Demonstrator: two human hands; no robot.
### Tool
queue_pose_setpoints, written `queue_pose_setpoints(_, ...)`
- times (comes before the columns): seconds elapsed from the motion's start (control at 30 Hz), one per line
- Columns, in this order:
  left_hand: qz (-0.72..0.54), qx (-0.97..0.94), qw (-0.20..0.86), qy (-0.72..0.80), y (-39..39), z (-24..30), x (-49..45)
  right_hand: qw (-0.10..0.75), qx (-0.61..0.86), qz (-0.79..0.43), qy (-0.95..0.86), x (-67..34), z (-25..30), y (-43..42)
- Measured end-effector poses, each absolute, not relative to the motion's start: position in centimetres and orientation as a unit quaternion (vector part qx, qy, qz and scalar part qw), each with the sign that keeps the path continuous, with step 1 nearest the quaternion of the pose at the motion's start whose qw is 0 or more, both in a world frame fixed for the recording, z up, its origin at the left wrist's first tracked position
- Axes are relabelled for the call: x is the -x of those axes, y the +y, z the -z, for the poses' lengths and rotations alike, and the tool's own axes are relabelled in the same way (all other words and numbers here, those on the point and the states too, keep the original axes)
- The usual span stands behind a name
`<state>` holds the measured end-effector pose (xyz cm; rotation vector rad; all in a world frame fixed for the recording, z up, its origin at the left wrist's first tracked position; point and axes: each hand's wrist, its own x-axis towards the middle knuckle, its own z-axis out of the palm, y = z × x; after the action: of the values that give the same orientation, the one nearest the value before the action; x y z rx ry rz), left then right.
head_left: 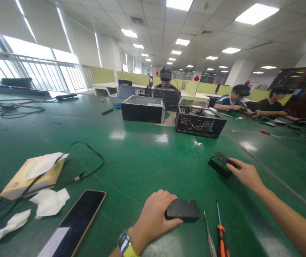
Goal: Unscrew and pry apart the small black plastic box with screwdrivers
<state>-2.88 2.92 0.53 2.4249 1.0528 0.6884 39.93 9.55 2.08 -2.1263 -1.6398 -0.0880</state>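
My left hand (156,212), with a watch on its wrist, is wrapped round one end of a black plastic box (183,210) at the front of the green table. Farther right, my right hand (245,173) grips a black cover piece (221,157) at a second black casing (219,167), which shows a green circuit board inside. Whether the cover is fully off that casing I cannot tell. Between my arms lie an orange-and-black screwdriver (221,232) and thin metal tweezers (209,233).
A phone (75,225), crumpled tissues (49,202), a tissue pack (35,173) and black cables (99,167) lie at left. Two metal computer cases (143,110) (201,121) stand ahead. Another screwdriver (269,133) is at far right. Several people sit around the table.
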Motion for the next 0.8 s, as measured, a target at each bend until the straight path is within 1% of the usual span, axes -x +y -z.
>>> queue_pose_setpoints(0.2,-0.245,-0.870,0.204,0.377,3.0,-0.5,2.9,0.201,0.744,-0.014,-0.637,-40.1,-1.3,9.7)
queue_pose_setpoints(0.63,-0.254,-0.868,0.204,0.374,3.0,-0.5,2.9,0.150,0.715,-0.034,-0.682,-41.0,-2.9,10.6)
queue_pose_setpoints(0.73,-0.254,-0.866,0.209,0.375,3.0,-0.6,2.9,0.168,0.718,-0.027,-0.675,-40.9,-3.2,10.6)
queue_pose_setpoints(0.8,-0.255,-0.864,0.215,0.377,2.9,-0.7,2.9,0.203,0.734,-0.008,-0.648,-40.6,-3.1,9.9)
